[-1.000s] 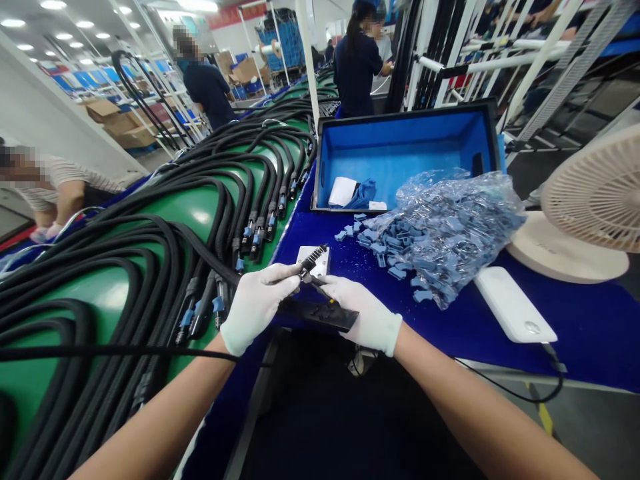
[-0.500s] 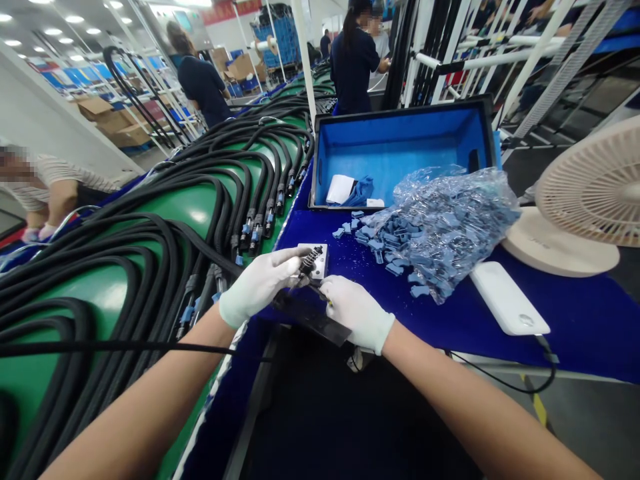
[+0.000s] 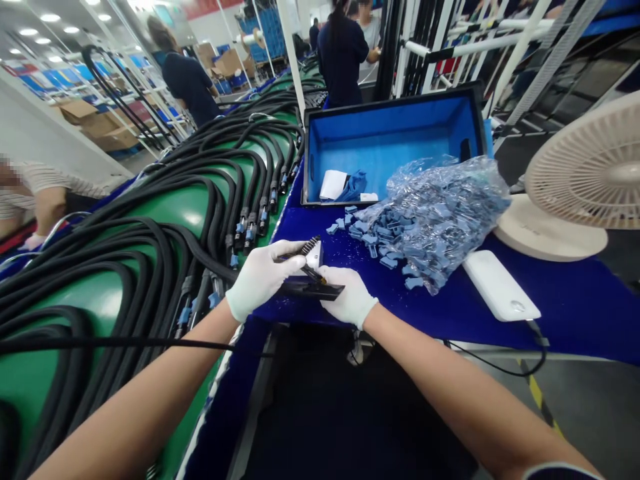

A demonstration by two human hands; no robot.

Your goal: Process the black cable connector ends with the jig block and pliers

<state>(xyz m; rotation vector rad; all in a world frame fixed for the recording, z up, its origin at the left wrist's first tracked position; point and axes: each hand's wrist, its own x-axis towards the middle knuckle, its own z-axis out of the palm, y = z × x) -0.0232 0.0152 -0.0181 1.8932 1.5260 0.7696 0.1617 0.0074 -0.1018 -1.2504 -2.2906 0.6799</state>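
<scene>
Both gloved hands [image 3: 296,285] close together, fingers curled.

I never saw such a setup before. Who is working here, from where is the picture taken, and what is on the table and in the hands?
No machine works here: these are a person's own gloved hands, seen by a camera worn on the head. The left hand holds a black ribbed part; the right hand grips a thin dark piece, its shape unclear. On the blue table are small blue clips, a clear bag of more, a crate, a white device and a fan. Black hoses lie left, on green.
</scene>
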